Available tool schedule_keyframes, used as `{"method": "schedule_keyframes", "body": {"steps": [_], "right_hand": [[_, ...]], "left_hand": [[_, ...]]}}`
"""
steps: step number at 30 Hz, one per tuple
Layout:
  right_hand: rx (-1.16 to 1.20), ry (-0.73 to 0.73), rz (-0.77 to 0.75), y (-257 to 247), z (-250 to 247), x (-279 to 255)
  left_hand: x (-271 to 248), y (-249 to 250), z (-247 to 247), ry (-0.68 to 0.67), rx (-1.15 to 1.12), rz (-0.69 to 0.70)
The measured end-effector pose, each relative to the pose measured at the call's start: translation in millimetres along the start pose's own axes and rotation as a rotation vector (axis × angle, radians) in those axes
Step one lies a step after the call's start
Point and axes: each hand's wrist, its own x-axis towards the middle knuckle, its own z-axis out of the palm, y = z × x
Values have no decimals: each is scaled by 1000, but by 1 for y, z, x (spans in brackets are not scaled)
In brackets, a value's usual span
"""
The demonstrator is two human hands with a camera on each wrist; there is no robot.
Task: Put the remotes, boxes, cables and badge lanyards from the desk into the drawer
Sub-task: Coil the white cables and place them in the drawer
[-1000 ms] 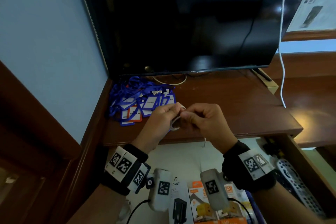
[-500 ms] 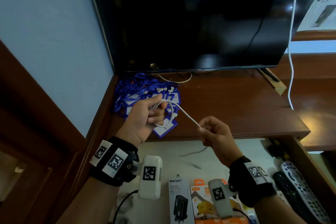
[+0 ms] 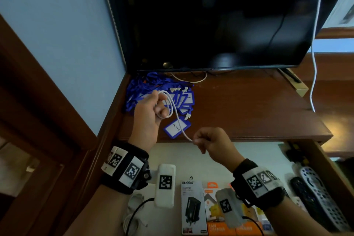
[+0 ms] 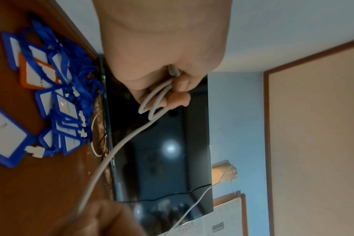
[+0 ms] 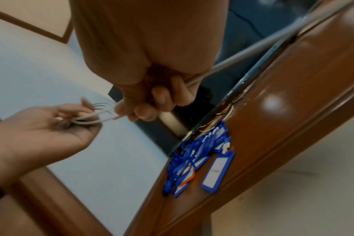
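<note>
Cable (image 3: 173,110) loops sit gripped in my left hand (image 3: 148,116) at ten o'clock; my right hand (image 3: 211,142) pinches its tail, keeping it taut for coiling.

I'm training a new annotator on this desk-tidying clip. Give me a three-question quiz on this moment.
1. True or false: the left hand holds loops of the white cable.
2. Where do the blue badge lanyards lie? A) in the drawer B) on the desk C) in the right hand
3. What does the right hand pinch?

Key: 1 true; 2 B; 3 the white cable.
</note>
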Motion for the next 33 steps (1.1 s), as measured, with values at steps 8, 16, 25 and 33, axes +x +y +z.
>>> {"method": "schedule_keyframes", "body": {"steps": [8,16,25,33], "right_hand": [[57,-67,-172,-43,-1,-1],[268,172,-162,-45,-7,5],[406,285,-120,-11,-19,-9],[255,360,56,13,-16,-11]], "left_hand": [[-20,-21,-4,-91,757,134],[-39,-17,3,-380,448,-183],[-34,5,-18,-315,134,-364],[-28,8,-25,-109,36,-214]]}}
